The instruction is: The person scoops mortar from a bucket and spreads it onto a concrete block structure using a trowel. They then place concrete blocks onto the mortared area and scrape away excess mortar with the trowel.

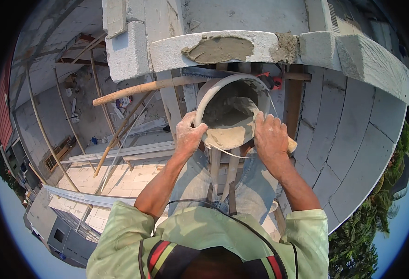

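A mortar-smeared bucket [209, 104] is tilted in front of me, with wet grey mortar [225, 109] inside. Its thin wire handle [230, 152] hangs on the near side. My left hand [189, 135] is closed on the left of the rim, thumb toward the opening. At the right of the rim, my right hand [270, 139] grips with curled fingers. A mortar-coated tool, perhaps a trowel [242, 104], leans inside the bucket near it. Just beyond that hand a rounded wooden end [292, 145] shows; what it belongs to is hidden.
Ahead runs a white block wall [167, 53] with a mortar patch [221, 49] on top. A saw with a red handle [274, 82] lies behind the bucket. A wooden pole [134, 93] juts left. The building's lower floor [120, 179] lies far below on the left.
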`<state>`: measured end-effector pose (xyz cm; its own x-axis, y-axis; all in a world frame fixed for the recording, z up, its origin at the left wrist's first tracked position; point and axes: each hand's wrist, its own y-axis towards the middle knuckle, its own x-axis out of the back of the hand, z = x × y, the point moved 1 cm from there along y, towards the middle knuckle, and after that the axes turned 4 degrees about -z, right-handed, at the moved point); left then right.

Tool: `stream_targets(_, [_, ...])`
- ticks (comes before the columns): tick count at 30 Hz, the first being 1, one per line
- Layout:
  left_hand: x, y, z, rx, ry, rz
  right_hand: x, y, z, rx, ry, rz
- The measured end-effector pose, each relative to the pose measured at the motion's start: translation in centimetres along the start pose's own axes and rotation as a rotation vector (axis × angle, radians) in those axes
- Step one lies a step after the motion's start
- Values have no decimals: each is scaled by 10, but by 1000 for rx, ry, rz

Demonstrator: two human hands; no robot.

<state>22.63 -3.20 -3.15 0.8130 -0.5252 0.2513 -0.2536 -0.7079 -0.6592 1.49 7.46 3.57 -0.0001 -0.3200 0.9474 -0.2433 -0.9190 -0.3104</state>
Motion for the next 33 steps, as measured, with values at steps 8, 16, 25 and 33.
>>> stream_targets(8, [-6,-13,-3,-95,65,-39,-41,6,43,27,99,120])
stream_targets(16, [-5,-9,-7,-89,16,-5,-7,15,5,-120,550,457])
stream_targets(25, [4,10,11,-28,-133,-26,30,-9,-77,-233,1041,394])
stream_targets(33, [11,13,8,-26,-82,-42,84,0,-100,-307,395,-238])
